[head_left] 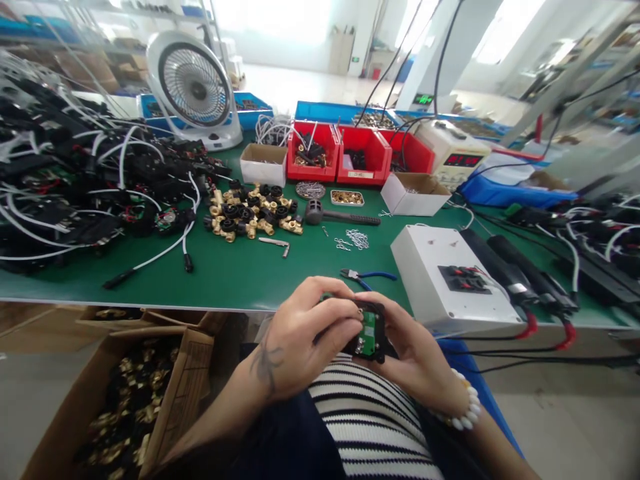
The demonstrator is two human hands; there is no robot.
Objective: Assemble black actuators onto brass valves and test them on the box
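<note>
Black module (369, 331) with green circuit board: held below the near edge of the green counter (250, 273), over the striped lap. Left hand (300, 333) fingers curled around its left side; right hand (417, 357) fingers closed under its right side. Blue-handled pliers (365, 275) just beyond the module; white box (450, 283) right of it.

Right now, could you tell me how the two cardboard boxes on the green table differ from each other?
The left cardboard box stands beside the fan, left of the red bins; the right cardboard box lies right of those bins. The left box faces square on; the right box is turned at an angle. Both are small, open-topped, white-sided and brown inside.
</note>
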